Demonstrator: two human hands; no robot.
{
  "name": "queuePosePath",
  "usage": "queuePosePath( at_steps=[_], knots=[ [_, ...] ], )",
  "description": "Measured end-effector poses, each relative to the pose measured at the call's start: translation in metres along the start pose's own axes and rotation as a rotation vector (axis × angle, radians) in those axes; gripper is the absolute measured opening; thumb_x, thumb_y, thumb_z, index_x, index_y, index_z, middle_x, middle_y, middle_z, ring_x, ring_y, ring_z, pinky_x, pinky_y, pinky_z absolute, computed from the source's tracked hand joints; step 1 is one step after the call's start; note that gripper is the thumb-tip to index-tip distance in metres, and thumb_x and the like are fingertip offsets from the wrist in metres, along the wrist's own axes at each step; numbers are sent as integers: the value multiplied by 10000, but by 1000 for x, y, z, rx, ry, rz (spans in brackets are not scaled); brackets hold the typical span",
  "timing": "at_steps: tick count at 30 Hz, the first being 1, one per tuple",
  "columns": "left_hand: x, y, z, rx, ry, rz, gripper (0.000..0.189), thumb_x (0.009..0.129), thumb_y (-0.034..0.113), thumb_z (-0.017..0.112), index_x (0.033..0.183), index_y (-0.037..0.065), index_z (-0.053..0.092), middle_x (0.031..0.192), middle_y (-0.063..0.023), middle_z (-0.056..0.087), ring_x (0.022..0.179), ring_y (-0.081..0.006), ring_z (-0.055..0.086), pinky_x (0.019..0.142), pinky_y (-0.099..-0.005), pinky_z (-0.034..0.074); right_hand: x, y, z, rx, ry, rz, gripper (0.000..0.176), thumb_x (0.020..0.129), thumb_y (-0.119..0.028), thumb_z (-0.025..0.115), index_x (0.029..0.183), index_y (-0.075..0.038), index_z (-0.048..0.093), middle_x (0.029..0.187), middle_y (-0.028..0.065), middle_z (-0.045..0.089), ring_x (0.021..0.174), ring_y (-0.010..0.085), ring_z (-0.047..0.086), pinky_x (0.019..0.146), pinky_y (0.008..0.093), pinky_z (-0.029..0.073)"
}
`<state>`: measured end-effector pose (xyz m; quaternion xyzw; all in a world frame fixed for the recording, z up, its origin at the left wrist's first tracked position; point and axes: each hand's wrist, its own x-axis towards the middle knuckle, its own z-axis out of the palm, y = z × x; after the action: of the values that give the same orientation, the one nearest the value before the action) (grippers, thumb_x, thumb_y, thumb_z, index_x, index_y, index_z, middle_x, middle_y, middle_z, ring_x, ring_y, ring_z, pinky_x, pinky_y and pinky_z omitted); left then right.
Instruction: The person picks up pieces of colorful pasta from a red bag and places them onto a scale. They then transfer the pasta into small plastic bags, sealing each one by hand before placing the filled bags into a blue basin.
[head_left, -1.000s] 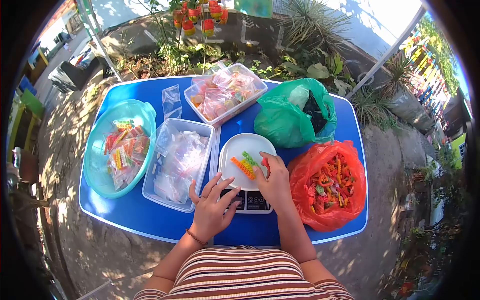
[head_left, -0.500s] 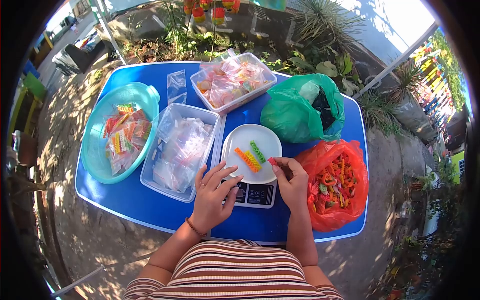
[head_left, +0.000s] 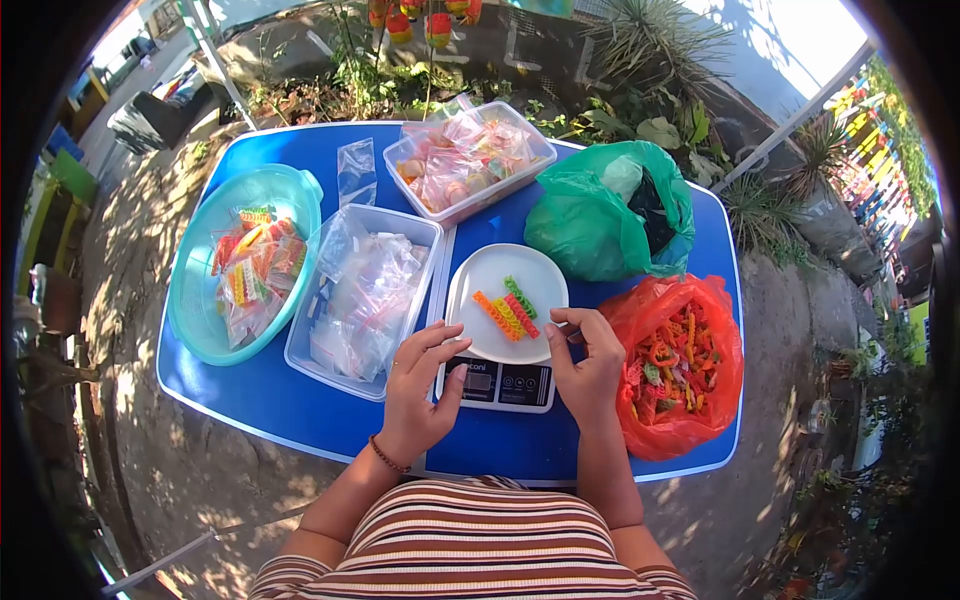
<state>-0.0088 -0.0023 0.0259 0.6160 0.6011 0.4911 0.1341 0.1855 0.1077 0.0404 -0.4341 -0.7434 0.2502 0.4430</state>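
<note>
Orange, yellow, red and green twisted strips [head_left: 505, 312] lie close together on the white round plate [head_left: 480, 268] of a kitchen scale [head_left: 508, 388]. Just right of the plate's rim, my right hand [head_left: 588, 365] has its thumb and fingers apart, with nothing between them. My left hand [head_left: 425, 392] hovers by the scale's front left corner, fingers spread and empty, and partly covers the plate's lower left edge. To the right, a red plastic bag [head_left: 722, 345] stands open, full of loose coloured strips [head_left: 678, 365].
A white container [head_left: 433, 235] of clear plastic bags [head_left: 370, 300] stands left of the scale. Farther left is a turquoise basket [head_left: 190, 300] with filled packets. Behind are another container [head_left: 470, 212] of packets and a green plastic bag [head_left: 590, 225], all on a blue table [head_left: 250, 400].
The red strip has left my right fingers and now lies on the plate beside the yellow one. My right hand has drawn back slightly to the right, its fingers parted.
</note>
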Motion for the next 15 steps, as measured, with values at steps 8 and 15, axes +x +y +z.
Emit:
queuePosePath(
  at_steps=[8, 15],
  knots=[
    [1, -1, 1, -47, -21, -32, 289, 883, -9, 704, 1167, 40, 714, 1265, -144, 691, 1169, -313, 664, 1002, -395, 508, -42, 1, -13, 49, -228, -33, 107, 831, 33, 750, 926, 3, 712, 874, 121, 701, 788, 264, 675, 699, 347, 544],
    [2, -3, 1, -32, -25, -29, 287, 879, -10, 706, 1163, 32, 713, 1249, -151, 701, 1134, -313, 681, 979, -384, 520, -54, 2, -20, 116, -475, -15, 105, 820, -11, 783, 893, -8, 708, 851, 116, 701, 795, 276, 685, 711, 366, 551]
  ],
)
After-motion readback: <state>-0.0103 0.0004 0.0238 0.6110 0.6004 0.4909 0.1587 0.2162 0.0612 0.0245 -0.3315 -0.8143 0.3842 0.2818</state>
